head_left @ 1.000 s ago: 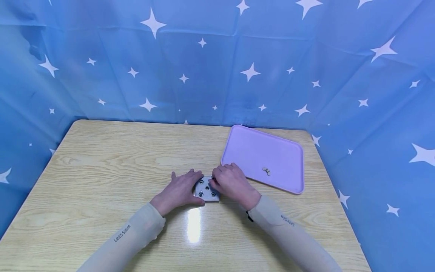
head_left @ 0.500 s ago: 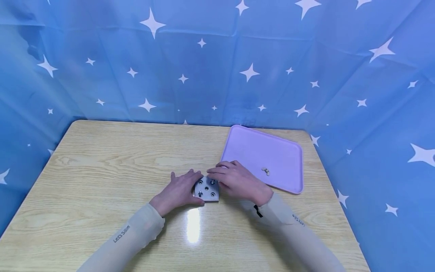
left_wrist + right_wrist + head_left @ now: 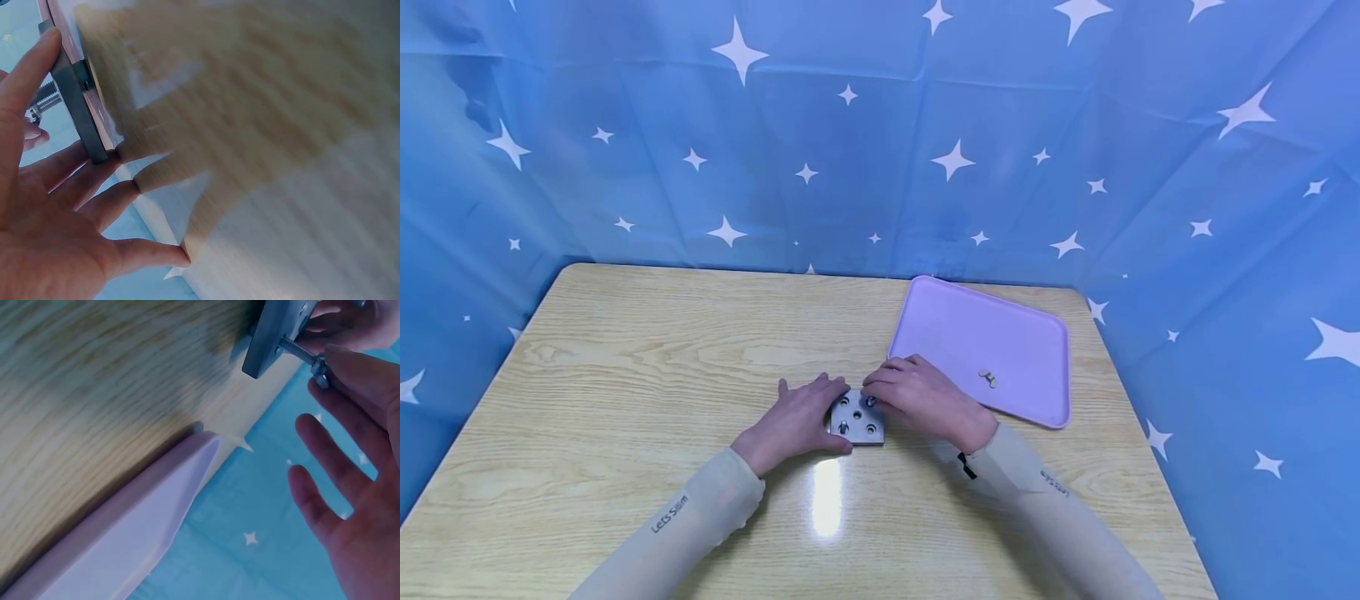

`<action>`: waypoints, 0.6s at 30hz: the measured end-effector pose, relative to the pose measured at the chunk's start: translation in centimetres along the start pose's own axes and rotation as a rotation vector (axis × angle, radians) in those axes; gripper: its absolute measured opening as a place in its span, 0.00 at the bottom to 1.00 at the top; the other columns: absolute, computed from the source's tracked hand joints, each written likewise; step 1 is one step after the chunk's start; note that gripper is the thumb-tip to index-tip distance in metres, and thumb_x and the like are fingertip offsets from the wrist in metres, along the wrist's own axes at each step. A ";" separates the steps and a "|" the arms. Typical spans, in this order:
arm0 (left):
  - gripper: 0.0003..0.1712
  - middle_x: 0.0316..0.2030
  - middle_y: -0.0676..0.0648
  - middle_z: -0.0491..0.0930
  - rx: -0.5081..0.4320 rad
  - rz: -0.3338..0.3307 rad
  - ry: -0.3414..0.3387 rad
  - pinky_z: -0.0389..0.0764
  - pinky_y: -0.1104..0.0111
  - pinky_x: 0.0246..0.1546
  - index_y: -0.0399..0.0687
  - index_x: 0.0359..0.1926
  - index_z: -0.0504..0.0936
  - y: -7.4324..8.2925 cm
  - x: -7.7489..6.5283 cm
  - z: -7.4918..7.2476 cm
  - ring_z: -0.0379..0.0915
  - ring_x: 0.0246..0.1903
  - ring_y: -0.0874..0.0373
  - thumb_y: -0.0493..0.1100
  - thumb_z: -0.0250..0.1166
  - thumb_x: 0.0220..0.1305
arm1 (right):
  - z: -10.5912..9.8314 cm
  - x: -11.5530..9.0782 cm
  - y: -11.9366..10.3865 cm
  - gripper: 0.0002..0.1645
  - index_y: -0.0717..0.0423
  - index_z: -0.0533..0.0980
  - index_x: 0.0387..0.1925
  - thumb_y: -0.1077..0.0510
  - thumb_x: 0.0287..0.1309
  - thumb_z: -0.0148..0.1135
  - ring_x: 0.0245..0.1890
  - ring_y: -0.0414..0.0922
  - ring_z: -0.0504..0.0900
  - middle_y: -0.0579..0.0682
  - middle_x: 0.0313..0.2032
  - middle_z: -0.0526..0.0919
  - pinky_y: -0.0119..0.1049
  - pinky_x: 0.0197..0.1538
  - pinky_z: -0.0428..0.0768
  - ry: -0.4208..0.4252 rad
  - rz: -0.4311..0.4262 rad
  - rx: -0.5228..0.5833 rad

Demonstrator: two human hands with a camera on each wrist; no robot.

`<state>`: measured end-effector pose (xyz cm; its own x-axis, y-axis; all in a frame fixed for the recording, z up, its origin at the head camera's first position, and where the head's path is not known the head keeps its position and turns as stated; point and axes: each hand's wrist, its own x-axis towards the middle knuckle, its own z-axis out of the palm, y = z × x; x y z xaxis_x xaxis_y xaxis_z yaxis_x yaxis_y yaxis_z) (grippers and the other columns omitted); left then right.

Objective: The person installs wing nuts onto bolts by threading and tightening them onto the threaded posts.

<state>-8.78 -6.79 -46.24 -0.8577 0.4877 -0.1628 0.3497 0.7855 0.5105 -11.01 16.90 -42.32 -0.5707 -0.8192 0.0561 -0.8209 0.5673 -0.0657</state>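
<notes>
A lilac tray [image 3: 958, 329] is holding some small hardware [image 3: 988, 379]. Near it on the desk [image 3: 647, 375], the left hand [image 3: 795, 423] is gripping a metal plate [image 3: 862, 422] between thumb and fingers; the right hand [image 3: 928, 402] is pinching a bolt [image 3: 299, 350] at the plate's far-right corner, other fingers standing apart.

The left sleeve [image 3: 673, 527] reads "Lets S…m", middle blurred; the right sleeve [image 3: 1063, 525] "Lets", rest blurred.
</notes>
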 end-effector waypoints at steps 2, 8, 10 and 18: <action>0.55 0.71 0.35 0.70 0.002 0.001 0.000 0.55 0.21 0.62 0.45 0.72 0.72 0.0 0.0 0.0 0.66 0.70 0.35 0.63 0.82 0.47 | 0.2 0.1 -0.1 0.16 0.46 0.84 0.55 0.53 0.67 0.70 0.56 0.44 0.80 0.42 0.54 0.86 0.45 0.56 0.78 0.005 0.015 -0.002; 0.55 0.71 0.36 0.70 -0.003 -0.003 0.000 0.55 0.21 0.62 0.45 0.72 0.72 0.0 0.0 0.0 0.66 0.70 0.36 0.63 0.82 0.48 | 0.9 0.5 -0.5 0.11 0.46 0.85 0.49 0.51 0.66 0.70 0.49 0.44 0.82 0.43 0.47 0.85 0.45 0.51 0.79 0.046 0.045 -0.048; 0.55 0.71 0.36 0.70 -0.004 -0.004 0.000 0.55 0.21 0.62 0.45 0.72 0.72 0.0 0.0 0.0 0.67 0.70 0.35 0.63 0.82 0.47 | 1.1 0.6 -0.7 0.09 0.46 0.86 0.47 0.52 0.66 0.71 0.45 0.44 0.82 0.42 0.44 0.85 0.43 0.47 0.79 0.061 0.061 -0.065; 0.54 0.71 0.36 0.71 -0.001 -0.003 0.005 0.55 0.21 0.61 0.45 0.71 0.73 0.0 0.1 0.1 0.66 0.70 0.36 0.63 0.82 0.47 | 1.7 0.9 -1.4 0.07 0.50 0.86 0.41 0.53 0.65 0.72 0.33 0.42 0.82 0.44 0.34 0.86 0.39 0.36 0.76 0.100 0.163 -0.042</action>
<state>-8.82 -6.69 -46.34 -0.8605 0.4837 -0.1599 0.3472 0.7864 0.5108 -10.38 15.21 -43.82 -0.6937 -0.7050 0.1474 -0.7164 0.6965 -0.0401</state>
